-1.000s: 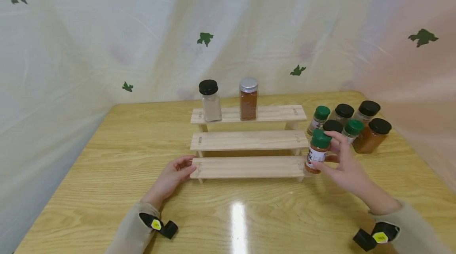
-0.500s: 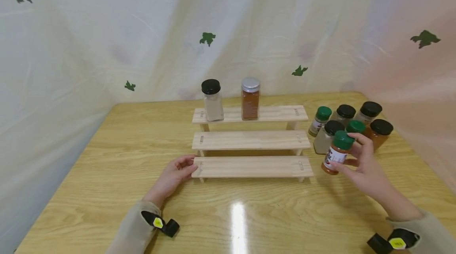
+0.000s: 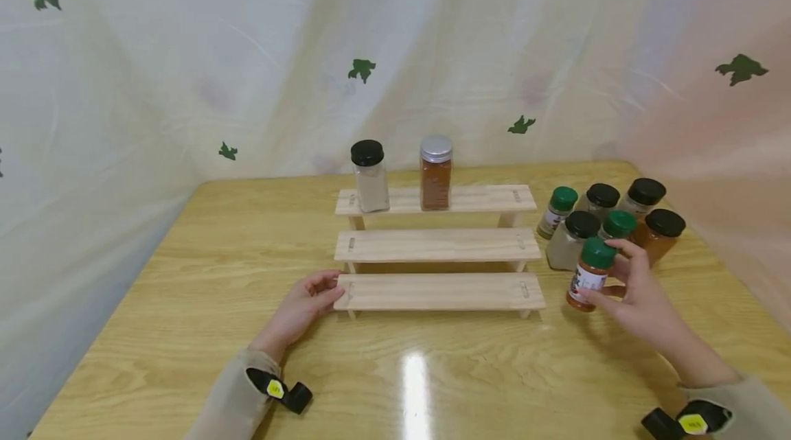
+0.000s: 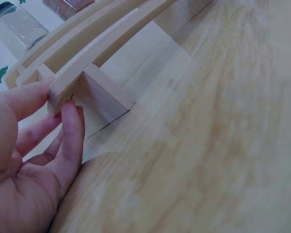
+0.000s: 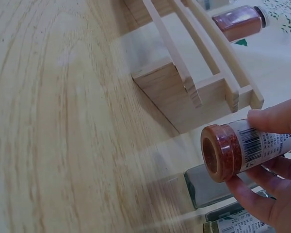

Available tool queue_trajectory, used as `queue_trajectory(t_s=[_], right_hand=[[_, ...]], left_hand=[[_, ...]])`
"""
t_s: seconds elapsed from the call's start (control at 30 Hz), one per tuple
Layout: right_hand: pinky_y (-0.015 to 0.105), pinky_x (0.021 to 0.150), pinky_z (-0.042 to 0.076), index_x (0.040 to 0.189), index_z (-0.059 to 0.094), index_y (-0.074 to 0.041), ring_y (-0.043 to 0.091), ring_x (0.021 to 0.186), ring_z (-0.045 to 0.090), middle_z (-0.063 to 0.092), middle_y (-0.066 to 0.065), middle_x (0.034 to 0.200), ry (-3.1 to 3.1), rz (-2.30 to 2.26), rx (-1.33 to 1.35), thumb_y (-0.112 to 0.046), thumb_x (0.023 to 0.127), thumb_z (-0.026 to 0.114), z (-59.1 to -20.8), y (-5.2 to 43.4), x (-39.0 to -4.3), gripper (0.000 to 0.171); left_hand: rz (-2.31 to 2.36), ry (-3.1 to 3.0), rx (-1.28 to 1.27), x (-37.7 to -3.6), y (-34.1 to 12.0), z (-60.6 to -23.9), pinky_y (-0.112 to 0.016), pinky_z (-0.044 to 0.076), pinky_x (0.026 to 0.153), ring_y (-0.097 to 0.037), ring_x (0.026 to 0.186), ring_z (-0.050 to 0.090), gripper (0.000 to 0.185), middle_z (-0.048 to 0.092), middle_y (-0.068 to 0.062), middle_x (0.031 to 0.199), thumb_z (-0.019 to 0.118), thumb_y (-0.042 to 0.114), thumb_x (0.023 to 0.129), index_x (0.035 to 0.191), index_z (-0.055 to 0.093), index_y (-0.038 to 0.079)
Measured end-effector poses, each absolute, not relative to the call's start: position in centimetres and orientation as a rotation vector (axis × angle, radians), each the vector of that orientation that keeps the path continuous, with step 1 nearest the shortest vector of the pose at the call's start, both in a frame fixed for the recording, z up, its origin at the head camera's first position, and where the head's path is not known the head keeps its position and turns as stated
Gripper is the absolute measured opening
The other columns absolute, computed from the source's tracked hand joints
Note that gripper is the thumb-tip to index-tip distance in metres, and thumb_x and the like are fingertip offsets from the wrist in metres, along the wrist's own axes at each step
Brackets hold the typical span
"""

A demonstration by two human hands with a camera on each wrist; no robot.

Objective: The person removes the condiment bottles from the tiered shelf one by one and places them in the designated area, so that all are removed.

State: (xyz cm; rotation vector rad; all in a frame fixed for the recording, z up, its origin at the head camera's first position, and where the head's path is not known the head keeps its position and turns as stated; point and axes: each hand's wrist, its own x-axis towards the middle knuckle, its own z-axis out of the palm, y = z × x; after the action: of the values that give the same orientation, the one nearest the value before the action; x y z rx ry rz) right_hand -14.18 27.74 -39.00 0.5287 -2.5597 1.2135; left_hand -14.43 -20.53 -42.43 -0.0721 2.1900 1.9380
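My right hand (image 3: 639, 299) grips a spice jar (image 3: 590, 278) with a green lid, a white label and red contents. In the right wrist view the jar (image 5: 250, 145) is tilted, its base toward the camera and apart from the wooden rack. The three-step rack (image 3: 439, 291) stands mid-table. My left hand (image 3: 303, 306) pinches the left end of its lowest step, the thumb (image 4: 31, 97) above and a finger below. On the top step stand a black-lidded jar of pale powder (image 3: 371, 186) and a silver-lidded jar of reddish-brown powder (image 3: 435, 182).
Several more jars stand grouped at the right, among them a green-lidded jar (image 3: 556, 213), a pale black-lidded jar (image 3: 568, 244) and an orange-brown one (image 3: 661, 237). The wooden table (image 3: 247, 234) meets a leaf-printed cloth (image 3: 278, 83) behind.
The right hand has carried the green-lidded jar rightward, away from the lowest step's right end, then slightly lower. My left hand has kept its hold on the rack. The view has shifted slightly.
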Motion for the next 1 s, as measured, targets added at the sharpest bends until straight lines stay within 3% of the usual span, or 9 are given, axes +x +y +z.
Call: queue_trajectory(t_s=[0.1, 0.13, 0.3, 0.47, 0.53, 0.7, 0.8, 0.9, 1.0], right_hand=[[0.01, 0.067, 0.045, 0.136, 0.009, 0.004, -0.022, 0.095, 0.04, 0.053, 0.021, 0.113, -2.586, 1.193, 0.533, 0.019, 0.071, 0.069, -39.2, 27.8, -14.2, 0.09], [0.01, 0.067, 0.045, 0.136, 0.009, 0.005, -0.022, 0.096, 0.04, 0.052, 0.024, 0.113, -2.585, 1.188, 0.539, 0.02, 0.07, 0.07, -39.3, 27.8, -14.2, 0.091], [0.01, 0.067, 0.045, 0.135, 0.01, 0.006, -0.022, 0.096, 0.04, 0.05, 0.015, 0.112, -2.582, 1.166, 0.565, 0.021, 0.068, 0.071, -39.7, 27.9, -14.3, 0.092], [0.009, 0.067, 0.044, 0.136, 0.012, 0.005, -0.023, 0.096, 0.038, 0.048, 0.022, 0.113, -2.594, 1.147, 0.587, 0.023, 0.067, 0.071, -39.8, 28.1, -14.5, 0.092], [0.008, 0.067, 0.044, 0.136, 0.014, 0.005, -0.022, 0.096, 0.038, 0.048, 0.013, 0.113, -2.585, 1.123, 0.598, 0.024, 0.065, 0.07, -39.9, 28.1, -14.6, 0.092], [0.004, 0.068, 0.043, 0.136, 0.019, 0.003, -0.023, 0.097, 0.038, 0.037, -0.025, 0.113, -2.557, 1.11, 0.616, 0.026, 0.063, 0.071, -40.3, 28.2, -14.7, 0.092], [0.004, 0.068, 0.044, 0.136, 0.02, 0.003, -0.023, 0.098, 0.038, 0.034, -0.035, 0.112, -2.559, 1.12, 0.621, 0.025, 0.063, 0.071, -40.6, 28.3, -14.7, 0.092], [0.006, 0.068, 0.045, 0.136, 0.02, 0.002, -0.024, 0.099, 0.038, 0.037, -0.033, 0.112, -2.572, 1.127, 0.614, 0.024, 0.063, 0.072, -40.7, 28.4, -14.8, 0.093], [0.017, 0.068, 0.053, 0.137, 0.02, 0.002, -0.024, 0.099, 0.035, 0.047, -0.012, 0.115, -2.605, 1.125, 0.585, 0.022, 0.064, 0.073, -40.6, 28.5, -14.8, 0.092]], left_hand=[[1.944, 2.177, -0.072, -14.3, -20.5, -42.4, -0.017, 0.047, 0.071, -0.003, 0.084, 0.05, 0.045, 0.051, 0.001, 0.1, 0.056, 0.005, 0.093, 0.132, 0.042, -0.012], [1.949, 2.174, -0.076, -14.3, -20.5, -42.4, -0.017, 0.046, 0.071, -0.003, 0.083, 0.05, 0.045, 0.051, 0.001, 0.099, 0.056, 0.004, 0.092, 0.132, 0.042, -0.012], [1.95, 2.172, -0.073, -14.3, -20.6, -42.5, -0.017, 0.046, 0.071, -0.003, 0.084, 0.05, 0.045, 0.05, 0.001, 0.1, 0.056, 0.005, 0.093, 0.132, 0.042, -0.012], [1.942, 2.179, -0.069, -14.4, -20.6, -42.4, -0.017, 0.047, 0.072, -0.002, 0.084, 0.05, 0.045, 0.05, 0.001, 0.1, 0.056, 0.004, 0.093, 0.132, 0.042, -0.012], [1.94, 2.181, -0.071, -14.4, -20.6, -42.4, -0.017, 0.047, 0.072, -0.002, 0.084, 0.05, 0.045, 0.05, 0.001, 0.1, 0.056, 0.004, 0.093, 0.132, 0.042, -0.012], [1.921, 2.199, -0.077, -14.6, -20.6, -42.2, -0.017, 0.047, 0.071, -0.003, 0.084, 0.05, 0.045, 0.051, 0.001, 0.1, 0.057, 0.006, 0.093, 0.132, 0.043, -0.011], [1.913, 2.203, -0.079, -14.5, -20.5, -42.2, -0.017, 0.047, 0.071, -0.003, 0.084, 0.05, 0.045, 0.051, 0.001, 0.101, 0.057, 0.007, 0.093, 0.131, 0.043, -0.011], [1.921, 2.193, -0.088, -14.5, -20.4, -42.3, -0.017, 0.046, 0.071, -0.003, 0.083, 0.05, 0.044, 0.05, 0.001, 0.1, 0.057, 0.006, 0.093, 0.131, 0.043, -0.011], [1.936, 2.184, -0.102, -14.5, -20.4, -42.4, -0.017, 0.046, 0.07, -0.002, 0.082, 0.05, 0.043, 0.05, 0.001, 0.099, 0.056, 0.004, 0.093, 0.131, 0.043, -0.012]])
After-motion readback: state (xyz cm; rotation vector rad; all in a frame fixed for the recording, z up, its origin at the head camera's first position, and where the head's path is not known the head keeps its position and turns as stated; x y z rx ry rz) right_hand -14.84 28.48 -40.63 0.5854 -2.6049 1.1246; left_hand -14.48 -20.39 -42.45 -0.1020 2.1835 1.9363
